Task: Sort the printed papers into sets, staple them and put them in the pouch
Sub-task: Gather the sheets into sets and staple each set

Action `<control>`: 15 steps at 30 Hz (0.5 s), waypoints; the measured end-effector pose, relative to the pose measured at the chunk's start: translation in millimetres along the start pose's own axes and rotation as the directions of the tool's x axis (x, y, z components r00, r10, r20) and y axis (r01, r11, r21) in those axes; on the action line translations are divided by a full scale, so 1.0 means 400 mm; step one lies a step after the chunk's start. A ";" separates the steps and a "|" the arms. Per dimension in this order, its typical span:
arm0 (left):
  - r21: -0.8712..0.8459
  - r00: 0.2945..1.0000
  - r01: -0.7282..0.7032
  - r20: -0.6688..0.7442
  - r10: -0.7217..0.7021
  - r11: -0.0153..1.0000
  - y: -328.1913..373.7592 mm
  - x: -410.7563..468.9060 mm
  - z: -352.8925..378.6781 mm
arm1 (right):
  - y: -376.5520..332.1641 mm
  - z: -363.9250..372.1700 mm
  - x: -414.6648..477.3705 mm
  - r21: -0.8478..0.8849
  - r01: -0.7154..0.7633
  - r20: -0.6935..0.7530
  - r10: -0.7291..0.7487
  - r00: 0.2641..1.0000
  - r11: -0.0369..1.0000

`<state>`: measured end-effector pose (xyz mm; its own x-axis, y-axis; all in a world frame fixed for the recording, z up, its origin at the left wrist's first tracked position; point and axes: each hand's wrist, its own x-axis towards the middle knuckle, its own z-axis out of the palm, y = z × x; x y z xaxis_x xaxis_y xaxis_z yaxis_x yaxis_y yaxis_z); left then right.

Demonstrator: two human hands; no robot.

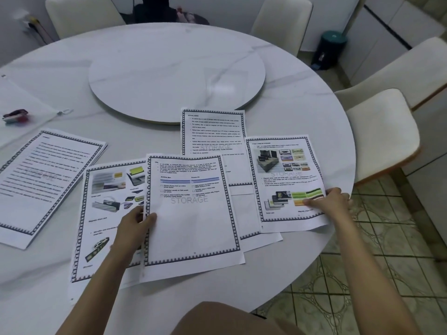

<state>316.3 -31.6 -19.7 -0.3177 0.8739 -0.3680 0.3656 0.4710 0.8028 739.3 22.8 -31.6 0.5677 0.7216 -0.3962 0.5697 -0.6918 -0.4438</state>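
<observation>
Printed papers with patterned borders lie spread on the round white table (302, 97). My left hand (135, 226) pinches the left edge of a text sheet marked STORAGE (193, 228), thumb on top. That sheet overlaps a picture page (106, 204) to its left. My right hand (331, 201) grips the right edge of another picture page (283, 175) near the table's rim. A text page (214, 134) lies behind, partly covered. At the left sits a stack of text pages (46, 182). A clear pouch (21, 105) at the far left holds a stapler (15, 116).
A raised turntable (176, 68) fills the table's middle. Cream chairs stand behind (283, 22) and to the right (384, 131). A dark bin (329, 49) stands on the floor at the back right. Tiled floor (362, 274) shows past the table's right edge.
</observation>
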 end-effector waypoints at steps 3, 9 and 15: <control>0.008 1.000 -0.007 0.014 0.007 1.000 0.004 -0.002 0.010 | 0.000 0.001 0.001 0.018 0.050 -0.022 -0.049 0.999 0.999; 0.011 0.999 0.022 0.038 -0.022 1.000 0.010 0.000 0.033 | -0.007 -0.013 -0.020 0.287 0.121 -0.028 -0.118 0.993 0.950; 0.011 0.994 0.024 0.104 -0.025 1.000 0.021 -0.012 0.073 | -0.019 -0.029 -0.036 0.453 -0.010 0.208 -0.095 0.974 0.892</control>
<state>346.2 -28.2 -24.9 -0.2341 0.8698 -0.4343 0.3680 0.4928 0.7885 733.5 17.4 -13.2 0.3752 0.7736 -0.5107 0.2333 -0.6120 -0.7557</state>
